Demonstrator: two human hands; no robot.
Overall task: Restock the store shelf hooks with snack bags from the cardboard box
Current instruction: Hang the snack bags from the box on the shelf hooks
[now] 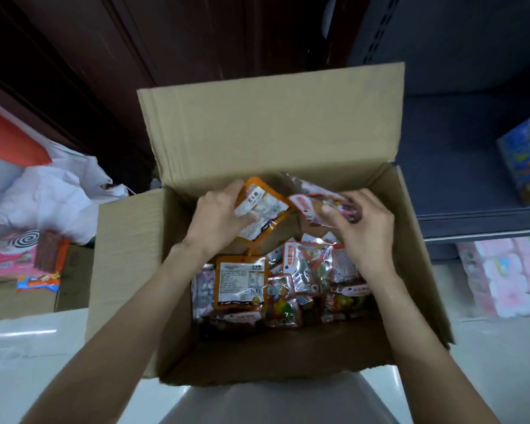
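Observation:
An open cardboard box (126,258) sits on the floor below me, its far flap standing upright. Several snack bags (288,289) lie loose inside it. My left hand (218,218) grips an orange-edged snack bag (262,209) at the back of the box, thumb across its white label. My right hand (364,228) pinches a clear red-trimmed snack bag (314,206) just to the right of it. Both hands are inside the box, above the pile. Another orange bag (241,283) lies label-up at the front left of the pile. No shelf hooks are in view.
A dark shelf unit (471,221) stands to the right, with a blue box (523,157) on it and pink packs (502,280) below. On the left are a white plastic bag (52,197) and another carton with colourful packets (28,258). A dark wooden panel rises behind.

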